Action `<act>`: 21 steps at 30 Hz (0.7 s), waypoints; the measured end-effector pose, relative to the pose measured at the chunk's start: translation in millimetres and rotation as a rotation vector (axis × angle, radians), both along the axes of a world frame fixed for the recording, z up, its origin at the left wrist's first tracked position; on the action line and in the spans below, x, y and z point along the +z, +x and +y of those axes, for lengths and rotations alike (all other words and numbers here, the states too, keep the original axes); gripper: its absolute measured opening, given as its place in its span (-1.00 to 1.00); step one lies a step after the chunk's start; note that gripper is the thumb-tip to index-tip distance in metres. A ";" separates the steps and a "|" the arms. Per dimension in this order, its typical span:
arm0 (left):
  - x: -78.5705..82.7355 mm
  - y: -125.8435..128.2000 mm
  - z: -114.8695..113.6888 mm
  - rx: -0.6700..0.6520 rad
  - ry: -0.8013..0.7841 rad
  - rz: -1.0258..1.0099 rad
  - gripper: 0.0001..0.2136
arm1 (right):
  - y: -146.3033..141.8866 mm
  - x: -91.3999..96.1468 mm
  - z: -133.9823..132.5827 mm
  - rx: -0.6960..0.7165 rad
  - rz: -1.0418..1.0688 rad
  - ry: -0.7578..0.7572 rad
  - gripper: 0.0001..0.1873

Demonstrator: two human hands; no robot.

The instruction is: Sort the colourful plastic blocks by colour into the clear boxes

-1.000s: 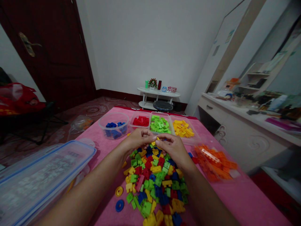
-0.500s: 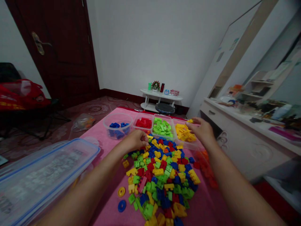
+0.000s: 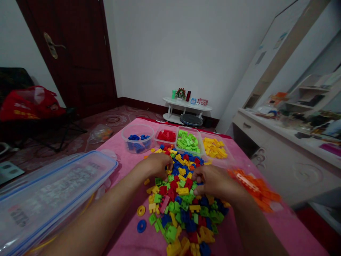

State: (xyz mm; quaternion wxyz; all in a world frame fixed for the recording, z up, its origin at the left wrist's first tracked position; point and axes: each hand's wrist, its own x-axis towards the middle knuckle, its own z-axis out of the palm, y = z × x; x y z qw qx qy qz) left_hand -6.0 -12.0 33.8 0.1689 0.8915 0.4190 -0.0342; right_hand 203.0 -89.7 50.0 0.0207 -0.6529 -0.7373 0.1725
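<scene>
A mixed heap of toy building blocks (image 3: 183,204) in yellow, green, red and blue lies on the pink cloth. My left hand (image 3: 159,164) is at the heap's far left side, fingers curled down among the blocks; whatever its fingertips hold is hidden. Over the heap's right side is my right hand (image 3: 211,179), thumb and forefinger apart, with no block visible between them. Beyond the hands stand a round tub of blue blocks (image 3: 138,146) and clear boxes with red blocks (image 3: 166,136), light green blocks (image 3: 188,141) and yellow blocks (image 3: 215,147).
Orange pieces (image 3: 254,188) lie right of the heap. A large clear lid with a blue seal (image 3: 61,192) is at the left. Yellow (image 3: 141,210) and blue rings (image 3: 141,225) rest beside the heap. A white dresser (image 3: 287,153) stands to the right.
My right hand has come back from the yellow box to the heap, and the yellow block it held is gone from its fingers. My left hand stays at the heap. The view has shifted slightly.
</scene>
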 end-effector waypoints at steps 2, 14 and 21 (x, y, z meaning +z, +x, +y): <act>-2.6 4.2 -1.8 0.023 0.026 0.014 -0.60 | -10.6 6.5 -5.7 0.004 -0.156 -0.013 -0.64; -4.9 -9.1 11.3 -0.018 -0.044 -0.154 -0.80 | -12.0 8.7 -10.1 0.028 -0.165 0.038 -0.69; 3.8 -4.4 3.8 -0.089 -0.172 -0.245 -0.68 | 4.4 7.4 -3.6 0.004 -0.033 0.101 -0.71</act>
